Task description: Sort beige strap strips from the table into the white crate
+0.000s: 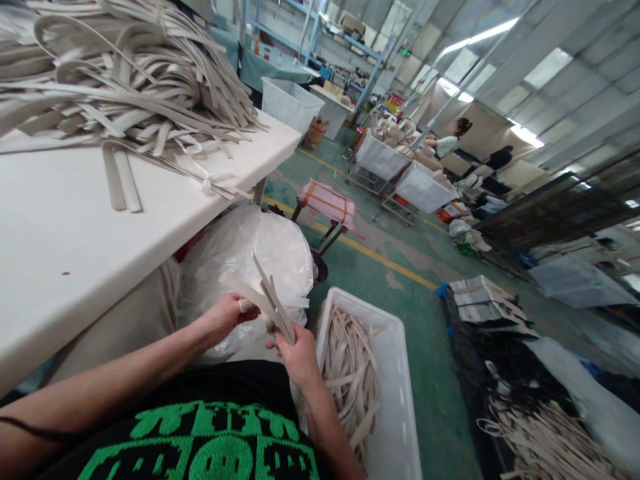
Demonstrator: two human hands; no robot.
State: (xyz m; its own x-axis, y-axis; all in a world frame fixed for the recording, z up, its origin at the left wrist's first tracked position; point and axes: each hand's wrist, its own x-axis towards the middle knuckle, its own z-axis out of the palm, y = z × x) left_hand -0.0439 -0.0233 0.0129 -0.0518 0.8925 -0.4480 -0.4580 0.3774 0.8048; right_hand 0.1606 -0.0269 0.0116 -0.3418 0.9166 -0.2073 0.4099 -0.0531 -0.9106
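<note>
Several flat beige strips (273,301) stick up from my right hand (301,353), which is closed round their lower ends. My left hand (227,319) has its fingers curled at the side of the widest strip and pinches it; its fingertips are partly hidden. A pale wrap circles one of its fingers. Just beyond both hands lies a clear plastic bag (250,240). A white bin (400,393) with loose beige strips (350,360) in it stands beside my right forearm.
On the white table (65,267) at the left lies a big pile of tied strips (145,87). A stool with a pink cushion (327,202) stands ahead. More strips (560,440) lie at the lower right. White carts (425,187) and two people (447,143) are farther back.
</note>
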